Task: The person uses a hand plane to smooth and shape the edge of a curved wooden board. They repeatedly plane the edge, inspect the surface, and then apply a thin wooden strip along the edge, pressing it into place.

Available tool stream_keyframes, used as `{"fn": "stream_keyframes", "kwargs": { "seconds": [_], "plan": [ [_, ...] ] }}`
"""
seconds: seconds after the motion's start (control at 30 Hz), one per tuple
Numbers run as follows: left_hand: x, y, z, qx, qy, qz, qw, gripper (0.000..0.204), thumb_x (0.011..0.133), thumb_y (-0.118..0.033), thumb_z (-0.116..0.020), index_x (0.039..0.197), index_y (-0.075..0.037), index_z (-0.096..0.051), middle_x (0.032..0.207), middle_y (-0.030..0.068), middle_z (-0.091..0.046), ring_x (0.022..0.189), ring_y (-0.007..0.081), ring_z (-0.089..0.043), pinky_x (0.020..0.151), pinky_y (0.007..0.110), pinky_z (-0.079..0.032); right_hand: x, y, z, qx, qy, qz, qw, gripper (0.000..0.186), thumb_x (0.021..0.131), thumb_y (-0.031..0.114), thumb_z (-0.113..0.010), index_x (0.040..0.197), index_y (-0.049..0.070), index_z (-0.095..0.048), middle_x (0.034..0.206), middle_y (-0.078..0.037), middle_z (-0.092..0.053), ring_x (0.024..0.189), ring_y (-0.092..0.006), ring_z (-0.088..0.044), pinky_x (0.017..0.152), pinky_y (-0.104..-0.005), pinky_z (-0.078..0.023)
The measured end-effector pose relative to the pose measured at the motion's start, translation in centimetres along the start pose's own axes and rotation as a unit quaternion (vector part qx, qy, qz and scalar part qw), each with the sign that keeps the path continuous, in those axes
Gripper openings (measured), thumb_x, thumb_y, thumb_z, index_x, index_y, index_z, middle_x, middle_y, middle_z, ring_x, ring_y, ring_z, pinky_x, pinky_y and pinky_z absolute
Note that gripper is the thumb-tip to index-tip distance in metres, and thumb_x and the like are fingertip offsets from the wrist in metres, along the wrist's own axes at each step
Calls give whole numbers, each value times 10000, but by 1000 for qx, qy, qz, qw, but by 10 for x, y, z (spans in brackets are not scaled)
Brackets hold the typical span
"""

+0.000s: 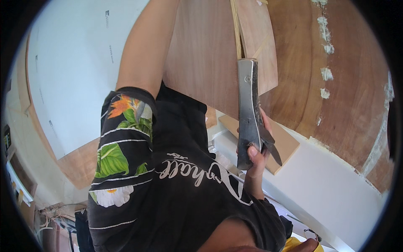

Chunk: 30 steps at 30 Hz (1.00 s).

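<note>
where thumb [253, 152] rests, right hand [257, 162] grips tool [248, 98].

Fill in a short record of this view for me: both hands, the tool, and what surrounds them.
Left hand: out of view; left forearm extends past the upper edge
Right hand: gripping a metal hand tool near its lower end
Tool position: upper end overlaps the edge of a plywood panel in view; contact unclear
Left side: white sheet
Right side: brown wood surface with white patches
Near right hand: tan board, white surface
</note>
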<state>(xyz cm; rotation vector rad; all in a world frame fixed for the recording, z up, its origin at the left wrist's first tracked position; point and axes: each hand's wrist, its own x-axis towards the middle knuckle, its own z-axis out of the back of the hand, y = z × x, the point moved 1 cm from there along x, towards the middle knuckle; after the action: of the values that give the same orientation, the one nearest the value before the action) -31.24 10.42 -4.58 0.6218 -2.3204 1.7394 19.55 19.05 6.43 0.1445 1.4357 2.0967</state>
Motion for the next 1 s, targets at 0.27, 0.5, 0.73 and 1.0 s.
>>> {"fn": "stream_keyframes", "kwargs": {
  "seconds": [0.27, 0.5, 0.73, 1.0],
  "plan": [
    [-1, 5, 0, -2, 5, 11, 1000, 650, 1017, -471, -430, 1181, 112, -665, 1170, 309, -695, 1184, 380, -635, 1014, 430, -447, 17, 4, -6, 20, 40, -22, 999, 1119, 684, 517, -760, 1559, -36, -336, 1193, -172, -599, 886, -173, -608, 719, -292, -478],
    [0, 13, -1, -7, 2, 15, 1000, 664, 1033, -476, -400, 1199, 113, -657, 1190, 315, -687, 1216, 386, -622, 1033, 431, -439, 14, 4, -7, 21, 13, 7, 1000, 1110, 693, 507, -762, 1549, -50, -326, 1025, -159, -633, 629, -135, -636, 473, -232, -516],
    [-5, 5, 4, 2, 1, 19, 1000, 679, 1048, -481, -370, 1217, 115, -648, 1211, 320, -679, 1247, 393, -609, 1052, 432, -430, 64, 18, -19, -29, 34, 28, 999, 1029, 758, 501, -715, 1545, -60, -359, 1448, -202, -511, 1354, -282, -491, 1150, -418, -351],
    [-15, 9, -6, -63, -16, 3, 998, 632, 1093, -426, -322, 1324, 95, -595, 1327, 305, -623, 1342, 365, -537, 1128, 404, -372, 30, 23, -13, -52, 77, 41, 995, 1133, 753, 584, -736, 1572, -72, -308, 1496, -232, -479, 1395, -306, -465, 1168, -439, -336]
  ]
}}
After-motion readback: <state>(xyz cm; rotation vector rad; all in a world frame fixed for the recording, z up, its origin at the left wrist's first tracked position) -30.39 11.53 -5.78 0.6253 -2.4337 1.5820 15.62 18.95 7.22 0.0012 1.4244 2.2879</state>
